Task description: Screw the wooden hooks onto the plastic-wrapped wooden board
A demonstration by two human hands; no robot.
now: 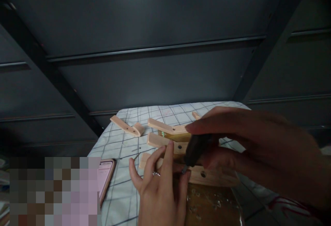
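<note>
My right hand (232, 143) is closed round the dark handle of a screwdriver (193, 148), its metal bit pointing down and left. The bit meets the nearest pale wooden piece (217, 177), by my left thumb. My left hand (162, 184), with a ring on one finger, is closed over that piece, thumb and a finger about the bit's tip; whether they pinch a screw is hidden. Two similar pieces, a middle one (157, 139) and a farther one (161, 126), lie behind it. All three cross a brown board (212, 202) under shiny clear film.
A loose wooden hook (126, 127) lies at the left on the checked cloth (119, 184); another wooden bit (196, 115) shows at the back. Small screws (137, 148) lie left of my left hand. A phone (107, 177) rests at the left edge. A dark panelled wall (155, 74) stands behind.
</note>
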